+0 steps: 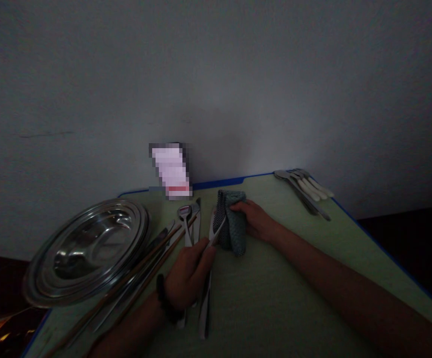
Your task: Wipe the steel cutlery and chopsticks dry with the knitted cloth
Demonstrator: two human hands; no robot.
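Note:
My left hand, with a dark beaded bracelet at its wrist, is closed round a slim metal utensil. The utensil's far end goes into a grey-green cloth, so its kind is hidden. My right hand pinches that cloth around the utensil's end, just above the table. Below and beside my left hand lie a spoon, a table knife and another long metal piece of cutlery. Wooden chopsticks and more cutlery lie left of my left hand.
Stacked round metal plates stand at the table's left edge. A lit phone, blurred out, leans on the wall at the back. Several white-handled forks and a spoon lie at the back right. A blue edge rims the green table.

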